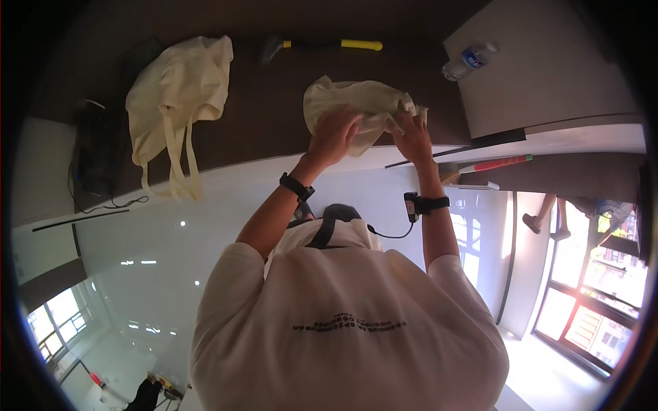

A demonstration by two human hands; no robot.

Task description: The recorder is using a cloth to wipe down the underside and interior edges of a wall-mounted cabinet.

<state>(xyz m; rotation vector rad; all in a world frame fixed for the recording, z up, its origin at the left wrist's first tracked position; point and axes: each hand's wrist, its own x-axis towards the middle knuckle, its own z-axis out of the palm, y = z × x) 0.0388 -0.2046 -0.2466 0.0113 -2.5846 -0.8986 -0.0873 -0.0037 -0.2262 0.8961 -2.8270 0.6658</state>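
A cream cloth (360,97), bunched and partly folded, lies on the dark brown shelf or counter surface before me, one corner hanging over its front edge. My left hand (335,134) rests on the cloth's left part, palm down with the fingers spread a little. On the right, my right hand (412,136) has its fingers at the cloth's gathered edge; thumb and fingers pinch the fabric there. Both wrists wear black straps. To the left, a cream cloth tote bag (180,82) lies with its handles drooping over the front edge.
A hammer with a yellow and black handle (360,44) lies behind the cloth. A clear plastic bottle (465,62) is at the back right. Black equipment with a cable (95,149) sits at the far left. Another person's legs (547,216) show at the right, near windows.
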